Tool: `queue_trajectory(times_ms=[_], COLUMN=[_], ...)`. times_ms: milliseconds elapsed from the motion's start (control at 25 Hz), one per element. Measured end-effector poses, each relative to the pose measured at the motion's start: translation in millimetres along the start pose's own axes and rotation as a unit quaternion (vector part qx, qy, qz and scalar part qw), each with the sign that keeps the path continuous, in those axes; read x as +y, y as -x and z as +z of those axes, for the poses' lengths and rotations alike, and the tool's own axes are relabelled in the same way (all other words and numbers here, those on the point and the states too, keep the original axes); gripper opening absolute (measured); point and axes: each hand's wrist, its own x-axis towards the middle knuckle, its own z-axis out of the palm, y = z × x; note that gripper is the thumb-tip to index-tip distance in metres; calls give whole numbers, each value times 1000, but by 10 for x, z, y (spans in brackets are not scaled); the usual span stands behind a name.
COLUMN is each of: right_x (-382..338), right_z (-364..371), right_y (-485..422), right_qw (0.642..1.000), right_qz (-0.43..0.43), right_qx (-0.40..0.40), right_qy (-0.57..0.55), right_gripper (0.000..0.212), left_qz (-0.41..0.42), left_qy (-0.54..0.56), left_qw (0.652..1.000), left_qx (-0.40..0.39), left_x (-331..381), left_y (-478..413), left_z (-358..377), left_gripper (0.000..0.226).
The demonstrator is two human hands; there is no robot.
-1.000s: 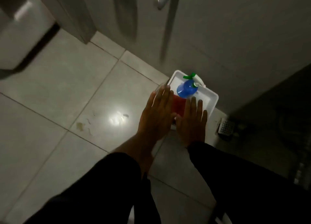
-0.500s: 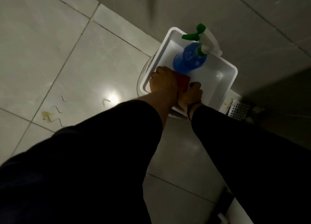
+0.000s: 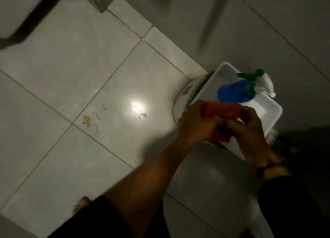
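Head view: red cloth point(image 3: 223, 109) just above white tub point(image 3: 267, 111).
Left hand point(image 3: 194, 125): pinches one edge.
Right hand point(image 3: 250, 130): pinches the other, probably unfolding it.

White plastic tub point(image 3: 267, 111) on tiled floor point(image 3: 71, 68), close to wall. Blue spray bottle point(image 3: 234, 93), green-and-white trigger head, inside tub at far end. Round white object point(image 3: 180, 102) partly under tub's left side. Yellow stain point(image 3: 87, 120) and thin curly strands point(image 3: 97, 128) well left of tub. Light glare point(image 3: 137, 108) between stain and tub.

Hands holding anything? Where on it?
A red cloth: left hand grips its left side, right hand its right side, above the white tub.
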Motion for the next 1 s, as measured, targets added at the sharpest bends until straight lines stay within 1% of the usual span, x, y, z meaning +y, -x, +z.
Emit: queue_trajectory(times_ms=[40,80,120,160,200,240,280,320,360,400,440,480,520,560,600,640,680,720,760,800,840,880,920,960,1000], right_x=[-58,-101,-128,-121,-69,4,88,188,262,316,339,406,481,566,620,678,746,849,912,944,971,996,1004,1018,1056], right_z=[105,238,422,669,916,1164,1422,1680,1958,2227,2492,2781,3056,3311,3550,3779,4001,4211,4404,4583,4775,4946,5113,5295,5488], right_y=[154,324,503,668,782,866,939,1007,1067,1091,1094,1073,1007,899,776,652,532,357,179,14,-169,-350,-504,-629,-731], right_qw=[994,976,948,915,887,868,857,840,825,821,820,808,790,770,759,757,769,796,830,854,863,857,838,809,780], right_qz=[-71,-154,-242,-317,-360,-360,-316,-258,-225,-218,-249,-299,-346,-383,-379,-342,-284,-227,-188,-185,-212,-255,-308,-362,-396], right_qx=[-8,-11,-16,-41,-96,-183,-279,-359,-397,-389,-339,-286,-252,-245,-274,-323,-362,-374,-350,-309,-268,-228,-191,-163,-155], right_qy=[77,154,206,245,275,289,298,316,335,357,389,419,438,447,452,453,444,417,391,375,372,385,408,434,458], right_gripper=[86,105,114,115,115,114,115,117,119,117,110,98,88,81,72,62,51,42,37,39,43,49,58,68,77], left_qz=[9,6,-17,-49,-91,-133,-176,-215,-244,-257,-259,-257,-254,-253,-252,-253,-255,-256,-259,-259,-257,-251,-238,-223,-207], left_qy=[28,44,50,67,93,144,208,265,301,325,348,381,415,435,434,412,379,340,283,197,86,-30,-122,-185,-231], left_qw=[1000,999,999,996,989,978,958,937,920,909,901,888,873,864,865,875,890,905,921,936,939,926,907,892,882], left_qx=[-7,-4,10,38,63,77,83,80,69,50,30,16,9,9,4,-1,3,25,70,135,211,279,324,348,356], left_x=[-74,-154,-242,-373,-515,-636,-766,-899,-1060,-1220,-1377,-1587,-1815,-2058,-2327,-2585,-2870,-3173,-3474,-3793,-4170,-4533,-4850,-5134,-5393], left_y=[174,322,447,544,614,661,706,767,820,849,851,837,798,743,663,578,492,402,316,225,121,39,-20,-74,-133], left_z=[-245,-459,-652,-867,-1069,-1271,-1483,-1701,-1922,-2120,-2304,-2510,-2714,-2917,-3099,-3267,-3411,-3521,-3587,-3623,-3650,-3665,-3669,-3663,-3645], left_gripper=[27,24,23,25,26,23,20,19,22,26,26,27,33,48,64,76,82,82,78,74,74,76,79,81,82])
